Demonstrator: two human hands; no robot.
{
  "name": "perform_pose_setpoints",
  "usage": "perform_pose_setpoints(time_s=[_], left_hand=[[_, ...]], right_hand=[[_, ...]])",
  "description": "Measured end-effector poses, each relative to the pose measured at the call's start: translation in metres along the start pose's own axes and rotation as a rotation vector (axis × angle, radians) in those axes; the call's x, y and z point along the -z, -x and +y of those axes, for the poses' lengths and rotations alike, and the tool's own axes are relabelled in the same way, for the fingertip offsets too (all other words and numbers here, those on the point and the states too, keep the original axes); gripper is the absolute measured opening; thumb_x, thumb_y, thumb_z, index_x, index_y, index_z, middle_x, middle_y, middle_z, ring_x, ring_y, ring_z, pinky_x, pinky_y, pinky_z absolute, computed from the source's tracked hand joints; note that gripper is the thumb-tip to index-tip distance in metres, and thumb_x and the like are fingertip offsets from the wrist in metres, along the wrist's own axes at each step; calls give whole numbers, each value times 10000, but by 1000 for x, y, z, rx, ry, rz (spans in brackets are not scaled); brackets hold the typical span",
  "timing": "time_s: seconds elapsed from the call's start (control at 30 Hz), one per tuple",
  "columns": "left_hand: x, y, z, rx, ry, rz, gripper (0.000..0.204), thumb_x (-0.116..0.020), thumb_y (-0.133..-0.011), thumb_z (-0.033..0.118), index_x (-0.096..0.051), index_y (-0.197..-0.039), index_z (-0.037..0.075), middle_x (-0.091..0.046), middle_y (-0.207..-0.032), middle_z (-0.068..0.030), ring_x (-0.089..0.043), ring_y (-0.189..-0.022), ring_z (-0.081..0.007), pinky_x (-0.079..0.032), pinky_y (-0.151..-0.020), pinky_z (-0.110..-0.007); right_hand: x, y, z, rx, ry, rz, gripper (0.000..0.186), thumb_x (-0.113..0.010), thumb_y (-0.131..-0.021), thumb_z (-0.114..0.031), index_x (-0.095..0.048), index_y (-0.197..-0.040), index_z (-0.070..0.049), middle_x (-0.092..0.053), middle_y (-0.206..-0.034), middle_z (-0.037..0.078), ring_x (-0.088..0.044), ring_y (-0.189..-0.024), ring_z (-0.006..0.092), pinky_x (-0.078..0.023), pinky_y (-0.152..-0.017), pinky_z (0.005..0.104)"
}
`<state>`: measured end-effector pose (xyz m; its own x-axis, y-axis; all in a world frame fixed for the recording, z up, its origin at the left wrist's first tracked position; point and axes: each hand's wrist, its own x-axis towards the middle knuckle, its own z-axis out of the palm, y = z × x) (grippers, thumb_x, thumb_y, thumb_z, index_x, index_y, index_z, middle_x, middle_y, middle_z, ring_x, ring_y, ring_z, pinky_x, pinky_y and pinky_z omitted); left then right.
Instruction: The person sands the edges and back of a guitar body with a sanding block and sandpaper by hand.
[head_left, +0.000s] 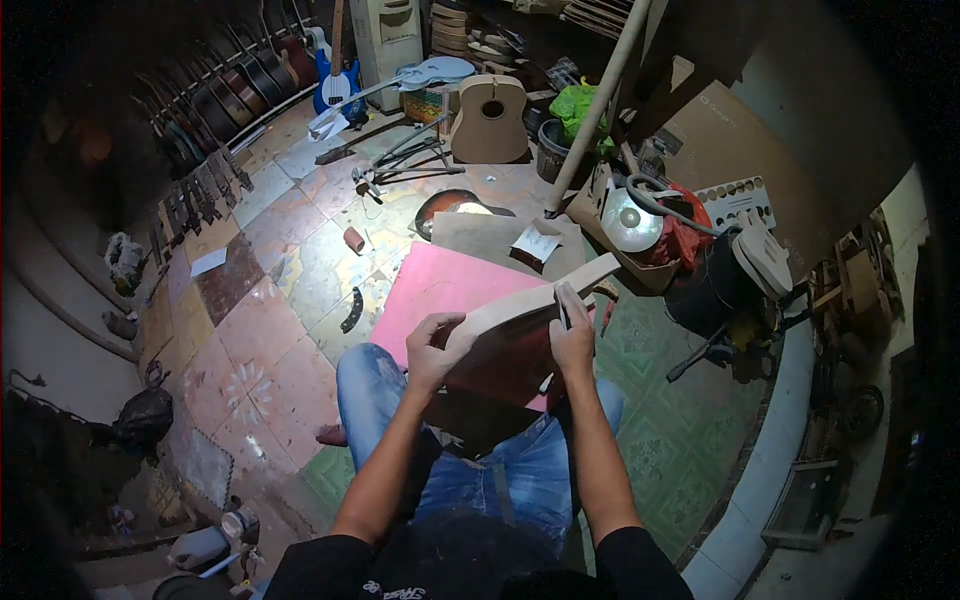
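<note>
A long pale wooden piece (510,308) with a slightly bent top face lies across my lap, over a pink board (410,280). My left hand (437,348) grips the left end of the wood, thumb and fingers round it. My right hand (570,340) is closed on a narrow dark item (564,310) against the wood's near face, its fingertips on the piece; what that item is, I cannot make out. The underside of the wood is in shadow.
An unfinished guitar body (488,130), a sunburst body (440,210) and metal stands (400,165) lie ahead on the tiled floor. A pole (590,120), a cluttered box (625,230) and a black drum-like container (700,295) are at right. A guitar rack (230,100) stands back left.
</note>
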<state>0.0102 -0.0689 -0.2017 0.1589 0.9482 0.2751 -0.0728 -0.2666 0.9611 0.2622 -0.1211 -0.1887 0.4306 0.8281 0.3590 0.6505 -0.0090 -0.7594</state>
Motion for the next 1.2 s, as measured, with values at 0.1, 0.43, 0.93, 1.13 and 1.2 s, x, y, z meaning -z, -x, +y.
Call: perform_pose_setpoints(time_s=[0.1, 0.43, 0.93, 1.13, 1.2], left_hand=[[-3, -5, 0, 71, 216, 15, 305, -877, -807, 110, -705, -1028, -10, -731, -1021, -78, -694, -851, -137, -563, -757, -281], [-25, -30, 27, 360, -282, -89, 389, -920, -751, 249, -686, -969, 28, -702, -802, -48, -650, -703, -132, -524, -665, -293], [7, 11, -14, -35, -193, -10, 629, -839, -663, 7, -674, -1270, -15, -770, -1091, -130, -724, -1022, -178, -570, -925, -331], [7, -8, 100, -115, -163, -67, 611, -815, -666, -34, -678, -1261, -32, -769, -1101, -130, -725, -1033, -187, -573, -921, -323], [15, -5, 143, -125, -176, -52, 605, -811, -668, -47, -681, -1258, -37, -772, -1097, -134, -727, -1030, -186, -571, -926, -321]], right_hand=[[-1, 2, 2, 3, 23, 6, 616, -529, -806, 51, -618, -1408, -39, -575, -1483, 188, -524, -1404, 335, -394, -1187, 400], [1, 10, 5, 15, 73, 19, 631, -531, -811, 37, -592, -1434, -38, -576, -1487, 178, -534, -1394, 329, -412, -1173, 399], [-9, -9, 0, -17, -158, 89, 629, -495, -830, 62, -589, -1446, -28, -578, -1494, 186, -542, -1407, 285, -395, -1188, 357], [4, -18, -36, 61, -227, 129, 618, -462, -844, 60, -557, -1453, 22, -548, -1504, 236, -492, -1444, 330, -366, -1209, 378], [-1, -17, -58, 93, -273, 112, 616, -453, -847, 70, -558, -1452, 22, -544, -1506, 238, -489, -1445, 331, -365, -1210, 381]])
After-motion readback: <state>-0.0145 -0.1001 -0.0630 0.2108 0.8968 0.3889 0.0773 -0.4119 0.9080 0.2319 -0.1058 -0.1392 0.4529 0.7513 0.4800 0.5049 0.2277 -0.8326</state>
